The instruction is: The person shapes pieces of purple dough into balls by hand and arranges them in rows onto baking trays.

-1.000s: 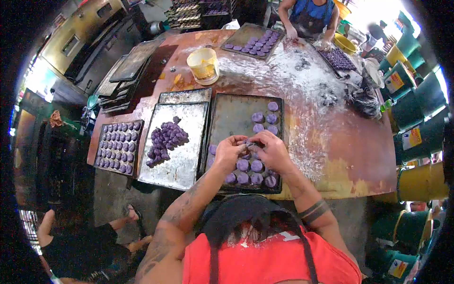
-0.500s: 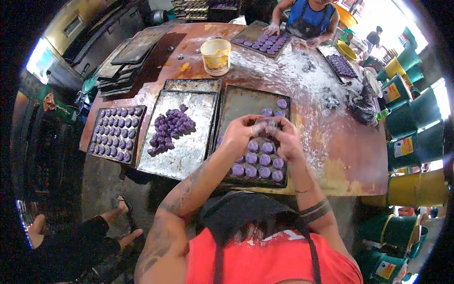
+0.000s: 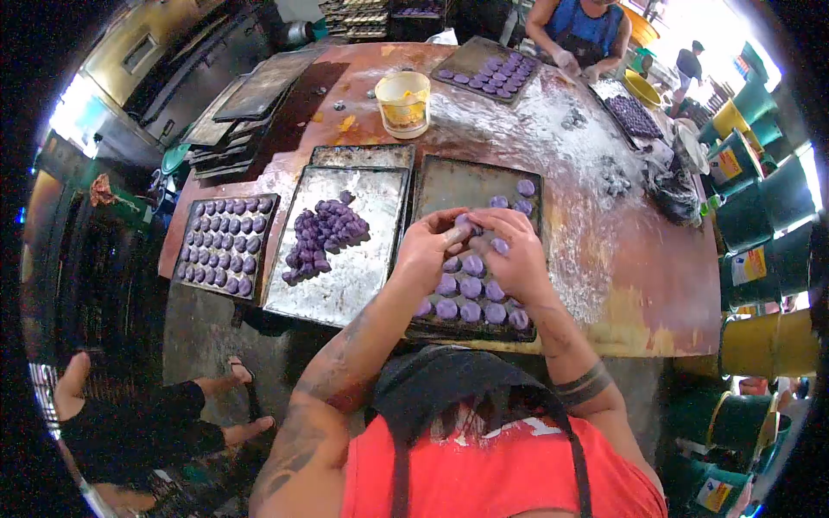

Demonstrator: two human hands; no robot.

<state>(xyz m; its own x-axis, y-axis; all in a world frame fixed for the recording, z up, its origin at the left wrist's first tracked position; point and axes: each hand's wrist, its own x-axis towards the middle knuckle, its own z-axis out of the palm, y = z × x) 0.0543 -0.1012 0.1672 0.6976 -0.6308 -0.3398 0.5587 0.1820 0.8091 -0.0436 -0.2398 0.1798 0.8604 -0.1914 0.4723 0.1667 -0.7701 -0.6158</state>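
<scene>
Both my hands meet above the dark baking tray [image 3: 432, 186], which carries rows of round purple dough pieces [image 3: 471, 289]. My left hand [image 3: 425, 252] has its thumb and fingers closed at a purple dough piece [image 3: 464, 221]. My right hand [image 3: 518, 259] is closed at the same piece from the other side, its fingers curled over it. Another dough ball [image 3: 500, 247] shows against my right hand; I cannot tell whether it is held or lies behind. Left of my hands, a pile of purple dough lumps [image 3: 321, 235] sits on a shiny metal tray [image 3: 345, 289].
A filled tray [image 3: 223, 246] stands at the table's left edge, with stacked trays [image 3: 250, 99] behind. A tub [image 3: 403, 104] stands mid-table. Flour [image 3: 553, 142] covers the right side. Across the table, a person [image 3: 587, 39] works by more trays. Someone's legs [image 3: 229, 406] show lower left.
My view has shifted slightly. My hands have moved a little left and their fingers have turned around the dough. The person opposite has drawn a hand away from the far tray to the right.
</scene>
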